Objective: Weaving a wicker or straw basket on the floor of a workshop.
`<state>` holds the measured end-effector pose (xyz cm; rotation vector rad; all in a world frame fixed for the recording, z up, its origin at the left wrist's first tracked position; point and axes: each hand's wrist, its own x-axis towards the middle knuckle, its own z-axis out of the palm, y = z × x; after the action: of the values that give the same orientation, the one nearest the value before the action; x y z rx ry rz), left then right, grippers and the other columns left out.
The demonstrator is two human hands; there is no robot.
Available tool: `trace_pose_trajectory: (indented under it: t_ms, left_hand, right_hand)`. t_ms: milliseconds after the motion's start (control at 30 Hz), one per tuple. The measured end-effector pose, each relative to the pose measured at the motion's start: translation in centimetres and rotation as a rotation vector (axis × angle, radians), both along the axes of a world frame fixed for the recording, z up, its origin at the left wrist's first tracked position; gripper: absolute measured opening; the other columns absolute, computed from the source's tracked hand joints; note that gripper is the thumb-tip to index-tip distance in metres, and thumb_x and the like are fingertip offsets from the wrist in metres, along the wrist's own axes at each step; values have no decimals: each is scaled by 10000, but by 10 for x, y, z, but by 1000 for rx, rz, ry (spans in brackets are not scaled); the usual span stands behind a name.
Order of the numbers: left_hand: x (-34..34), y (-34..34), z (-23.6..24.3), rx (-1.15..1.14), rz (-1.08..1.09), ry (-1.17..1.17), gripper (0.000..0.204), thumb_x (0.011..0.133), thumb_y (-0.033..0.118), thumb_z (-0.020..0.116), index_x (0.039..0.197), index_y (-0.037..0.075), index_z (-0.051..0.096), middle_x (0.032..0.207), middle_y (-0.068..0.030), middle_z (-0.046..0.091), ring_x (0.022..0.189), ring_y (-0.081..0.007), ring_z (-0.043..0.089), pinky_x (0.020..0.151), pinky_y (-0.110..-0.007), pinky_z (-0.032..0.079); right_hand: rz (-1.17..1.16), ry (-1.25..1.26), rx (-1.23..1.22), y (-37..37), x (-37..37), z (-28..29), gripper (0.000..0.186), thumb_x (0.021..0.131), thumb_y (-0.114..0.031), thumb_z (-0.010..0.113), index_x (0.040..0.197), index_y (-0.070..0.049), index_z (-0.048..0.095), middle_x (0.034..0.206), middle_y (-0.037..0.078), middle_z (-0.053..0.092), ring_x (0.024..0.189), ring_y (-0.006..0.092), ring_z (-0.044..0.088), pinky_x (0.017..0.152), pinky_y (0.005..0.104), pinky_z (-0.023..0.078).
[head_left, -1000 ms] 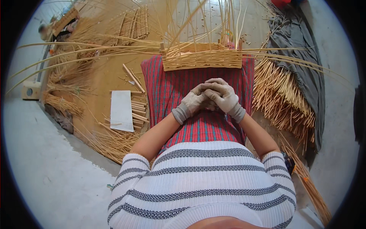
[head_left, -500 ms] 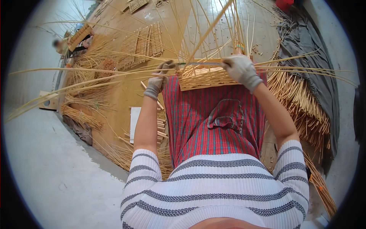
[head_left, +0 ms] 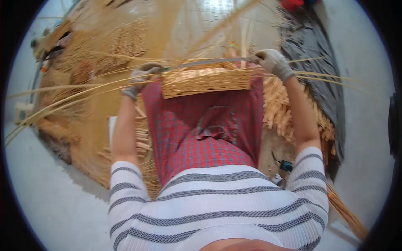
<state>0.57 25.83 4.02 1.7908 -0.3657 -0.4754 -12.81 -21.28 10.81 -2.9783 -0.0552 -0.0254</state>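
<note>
A rectangular woven wicker basket (head_left: pixel 207 85) lies across my lap, on a red checked cloth (head_left: pixel 213 109). Long unwoven rods (head_left: pixel 63 96) stick out from its sides and far edge. Over its top stretches a thin grey strip (head_left: pixel 209 61), straight like a ruler, though its kind cannot be made out. My gloved left hand (head_left: pixel 144 76) is closed at the left end of the strip, beside the basket's left corner. At the other end, my gloved right hand (head_left: pixel 271 63) pinches the strip just past the right corner.
Bundles of cut rods (head_left: pixel 280 111) lie at the right beside a dark sheet (head_left: pixel 312 54). Loose rods and a woven panel (head_left: pixel 130 37) cover the floor at the left. Short wooden pieces (head_left: pixel 143 138) lie by my left forearm. Upright rods blur at the far side.
My left hand has moved left and my right hand has drawn back from over the basket to beyond its right corner. The grey strip now shows along the basket's length. The view has shifted.
</note>
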Motion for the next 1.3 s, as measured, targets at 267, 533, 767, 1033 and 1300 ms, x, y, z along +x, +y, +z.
trace_pose_trajectory:
  t_ms: [267,533,767,1033,1300]
  left_hand:
    - [8,0,-3,-194,-11,194,199,885,124,746,1042,3,727,988,-76,734,842,-145,683,766,-287,568]
    - [10,7,-23,-252,25,177,251,866,141,770,1072,8,717,973,-53,730,860,-141,677,774,-272,553]
    - [9,8,-32,-281,95,214,283,852,182,794,1090,48,718,966,-37,729,846,-116,664,737,-247,546]
    - [-5,-9,-32,-390,98,109,578,954,559,552,1215,53,651,1119,-61,695,887,-114,649,761,-257,542]
    - [-10,-69,-25,-529,-4,291,827,871,784,408,949,17,707,787,-126,683,603,-177,607,520,-282,510]
  right_hand:
    - [-24,49,79,-26,-4,-22,350,903,-389,605,1041,-94,734,987,153,706,929,345,663,832,424,522]
    - [-36,61,110,-24,-5,-25,328,911,-387,594,1044,-126,741,990,133,714,926,330,664,837,416,526]
    - [-7,7,68,-28,-4,-31,296,906,-359,589,1021,-134,744,961,117,718,945,314,658,837,411,521]
    - [-223,-186,713,-11,-3,-41,288,952,-329,571,1029,-105,734,939,123,719,885,318,669,832,402,519]
    - [-616,-265,-42,15,68,-50,279,897,-251,538,1053,-118,727,956,140,731,882,307,697,796,421,528]
